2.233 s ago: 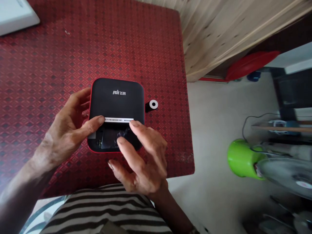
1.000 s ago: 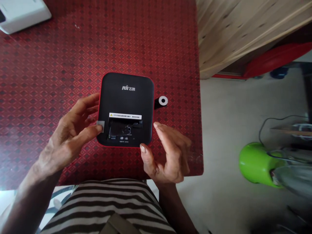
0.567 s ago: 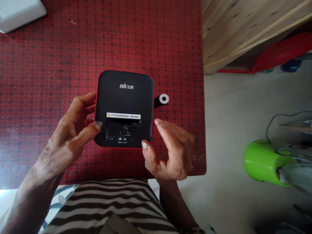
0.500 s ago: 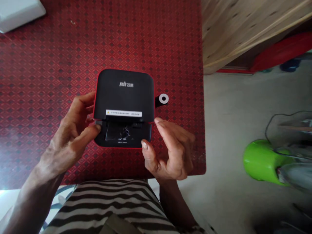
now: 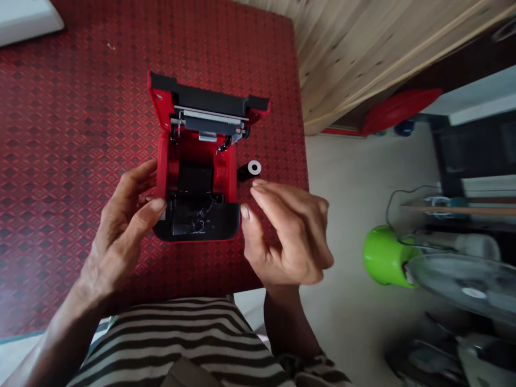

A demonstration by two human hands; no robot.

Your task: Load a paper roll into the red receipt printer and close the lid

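Observation:
A black and red receipt printer sits on the table with its lid raised, showing the red inner bay. No paper roll can be seen in the dark bay. My left hand holds the printer's left side, thumb at the front corner and fingers along the wall. Just off the right side, my right hand has thumb and forefinger apart with nothing between them. Behind that hand, close to the printer's right wall, lies a small black roll with a white end and a dark core.
The printer stands on a red patterned table, whose right edge borders the floor. A white object is at the far left corner. On the right are a wooden panel, a green bucket and a fan.
The printer's lid has swung up from shut to open. My right hand has drawn slightly away from the printer, while my left hand stays on its side. The view has shifted to the right.

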